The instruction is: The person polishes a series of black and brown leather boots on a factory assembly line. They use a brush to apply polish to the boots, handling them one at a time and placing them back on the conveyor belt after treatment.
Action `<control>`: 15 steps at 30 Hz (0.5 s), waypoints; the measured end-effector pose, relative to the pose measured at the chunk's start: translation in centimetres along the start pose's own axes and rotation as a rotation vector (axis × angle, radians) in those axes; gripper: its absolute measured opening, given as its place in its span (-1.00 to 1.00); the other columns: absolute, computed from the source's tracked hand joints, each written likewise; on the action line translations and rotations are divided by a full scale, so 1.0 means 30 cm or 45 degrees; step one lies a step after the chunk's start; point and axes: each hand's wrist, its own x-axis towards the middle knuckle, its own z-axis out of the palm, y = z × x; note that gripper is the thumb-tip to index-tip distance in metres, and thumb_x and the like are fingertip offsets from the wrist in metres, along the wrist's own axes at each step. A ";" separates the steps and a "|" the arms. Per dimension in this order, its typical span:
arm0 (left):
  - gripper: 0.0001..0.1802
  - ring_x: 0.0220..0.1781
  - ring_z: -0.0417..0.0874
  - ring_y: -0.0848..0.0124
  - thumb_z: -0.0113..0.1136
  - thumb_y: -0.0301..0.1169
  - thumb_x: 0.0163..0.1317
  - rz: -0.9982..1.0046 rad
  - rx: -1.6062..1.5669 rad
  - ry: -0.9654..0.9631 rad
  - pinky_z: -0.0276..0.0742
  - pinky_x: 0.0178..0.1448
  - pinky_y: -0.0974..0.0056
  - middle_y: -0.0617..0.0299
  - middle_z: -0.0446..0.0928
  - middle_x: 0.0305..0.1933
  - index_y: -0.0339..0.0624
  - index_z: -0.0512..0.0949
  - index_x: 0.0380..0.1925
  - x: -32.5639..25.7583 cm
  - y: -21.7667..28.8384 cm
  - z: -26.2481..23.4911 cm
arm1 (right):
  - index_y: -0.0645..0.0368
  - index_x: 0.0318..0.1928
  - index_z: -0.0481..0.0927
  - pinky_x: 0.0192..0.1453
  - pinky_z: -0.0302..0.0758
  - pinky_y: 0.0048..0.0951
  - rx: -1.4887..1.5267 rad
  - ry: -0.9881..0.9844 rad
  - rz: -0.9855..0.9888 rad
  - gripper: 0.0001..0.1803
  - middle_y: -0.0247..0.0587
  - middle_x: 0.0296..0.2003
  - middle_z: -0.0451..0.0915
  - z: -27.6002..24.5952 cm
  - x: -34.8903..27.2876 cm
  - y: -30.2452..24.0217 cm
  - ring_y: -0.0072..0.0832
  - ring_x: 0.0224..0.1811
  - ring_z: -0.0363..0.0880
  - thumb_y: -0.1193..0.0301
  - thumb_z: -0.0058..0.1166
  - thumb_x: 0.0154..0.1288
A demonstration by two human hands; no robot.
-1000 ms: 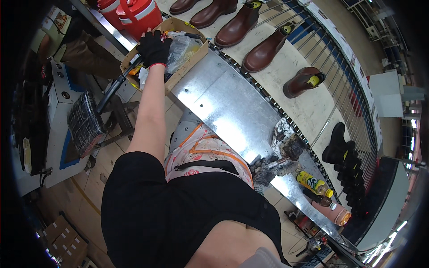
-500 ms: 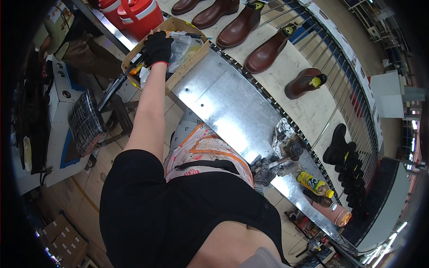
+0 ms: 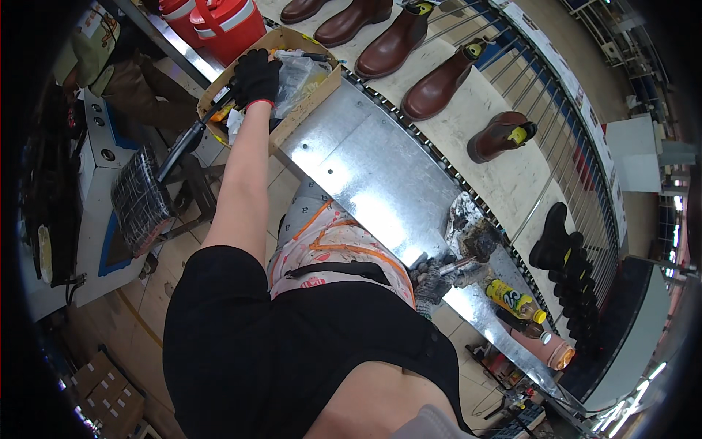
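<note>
My left hand point(image 3: 255, 79), in a black glove with a red cuff, reaches into a shallow cardboard box point(image 3: 311, 110) at the far left of the metal ledge. Its fingers bend down among the contents, and what they touch is hidden. Beside it in the box lies a clear plastic bag point(image 3: 298, 82). My right hand point(image 3: 433, 279), in a dirty grey knit glove, is closed around the thin handle of a brush-like tool point(image 3: 458, 265). The tool points toward a dark, crusted lump point(image 3: 482, 243) on crumpled foil point(image 3: 461, 212).
Brown ankle boots point(image 3: 431, 89) stand along a pale conveyor point(image 3: 504, 179), with black boots point(image 3: 550, 238) farther right. A yellow-labelled bottle point(image 3: 512, 298) lies near my right hand. Red jugs point(image 3: 230, 28) stand behind the box. A wrapped chair point(image 3: 142, 197) and another person's legs point(image 3: 150, 91) are at left.
My left hand's fingers have shifted slightly within the box. The right hand, the tool and the boots stay almost in the same place.
</note>
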 end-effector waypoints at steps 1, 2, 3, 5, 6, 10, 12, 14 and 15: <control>-0.69 -0.20 0.56 0.11 0.09 -0.15 0.11 0.004 -0.012 0.003 0.44 -0.10 0.06 0.06 0.56 -0.30 -0.14 0.60 -0.32 -0.001 -0.009 0.008 | 0.05 0.12 0.28 -0.72 0.32 -0.57 0.001 0.006 0.002 -0.56 -0.27 -0.60 0.43 0.007 -0.002 -0.006 -0.56 -0.68 0.39 0.55 0.01 0.24; -0.68 -0.20 0.56 0.11 0.10 -0.14 0.10 0.008 -0.024 0.006 0.44 -0.10 0.06 0.06 0.56 -0.30 -0.13 0.60 -0.32 -0.002 -0.018 0.015 | 0.05 0.13 0.27 -0.72 0.32 -0.57 0.052 0.009 0.026 -0.55 -0.27 -0.60 0.43 0.016 -0.006 -0.010 -0.56 -0.68 0.39 0.55 0.01 0.24; -0.67 -0.20 0.56 0.12 0.12 -0.12 0.08 0.014 -0.053 0.041 0.44 -0.09 0.07 0.07 0.57 -0.30 -0.12 0.60 -0.31 -0.003 -0.029 0.020 | 0.05 0.14 0.27 -0.72 0.32 -0.58 0.104 0.012 0.049 -0.54 -0.27 -0.59 0.43 0.024 -0.011 -0.016 -0.57 -0.69 0.39 0.55 0.02 0.24; -0.64 -0.19 0.56 0.14 0.15 -0.09 0.06 0.027 -0.116 0.110 0.44 -0.09 0.08 0.10 0.57 -0.30 -0.11 0.59 -0.28 -0.011 -0.038 0.027 | 0.04 0.14 0.27 -0.72 0.31 -0.58 0.130 -0.023 0.033 -0.54 -0.27 -0.59 0.43 0.020 -0.011 -0.019 -0.57 -0.69 0.39 0.55 0.02 0.24; -0.63 -0.17 0.55 0.14 0.16 -0.08 0.05 0.023 -0.072 0.082 0.44 -0.09 0.09 0.10 0.56 -0.28 -0.10 0.59 -0.26 -0.012 -0.036 0.026 | 0.04 0.14 0.27 -0.73 0.31 -0.58 0.143 -0.040 0.026 -0.54 -0.27 -0.59 0.43 0.018 -0.011 -0.020 -0.57 -0.69 0.38 0.55 0.02 0.24; -0.59 -0.11 0.52 0.15 0.19 -0.07 0.03 0.043 0.105 -0.002 0.43 -0.09 0.09 0.12 0.52 -0.17 -0.07 0.58 -0.20 -0.006 0.002 -0.037 | 0.04 0.08 0.29 -0.73 0.31 -0.58 0.178 -0.027 0.059 -0.59 -0.27 -0.60 0.42 0.047 -0.033 -0.058 -0.56 -0.69 0.39 0.56 0.01 0.24; -0.59 -0.08 0.50 0.14 0.21 -0.07 0.01 0.079 0.171 -0.027 0.43 -0.09 0.09 0.12 0.49 -0.13 -0.05 0.57 -0.18 0.003 0.011 -0.058 | 0.04 0.04 0.30 -0.73 0.31 -0.58 0.222 -0.034 0.114 -0.63 -0.28 -0.60 0.42 0.057 -0.037 -0.070 -0.56 -0.69 0.39 0.57 0.00 0.24; -0.58 -0.06 0.48 0.13 0.21 -0.07 0.00 0.125 0.198 -0.047 0.43 -0.09 0.10 0.13 0.46 -0.09 -0.04 0.57 -0.18 0.017 0.002 -0.055 | 0.04 0.00 0.30 -0.74 0.30 -0.58 0.167 0.004 0.079 -0.66 -0.28 -0.61 0.41 0.062 -0.036 -0.066 -0.55 -0.70 0.39 0.58 -0.01 0.23; -0.59 -0.08 0.49 0.14 0.21 -0.08 0.01 0.189 0.169 -0.047 0.43 -0.09 0.10 0.13 0.47 -0.12 -0.05 0.57 -0.18 0.027 -0.014 -0.051 | 0.03 -0.02 0.30 -0.74 0.30 -0.58 0.140 0.022 0.062 -0.67 -0.28 -0.62 0.41 0.061 -0.030 -0.063 -0.55 -0.71 0.39 0.58 -0.01 0.23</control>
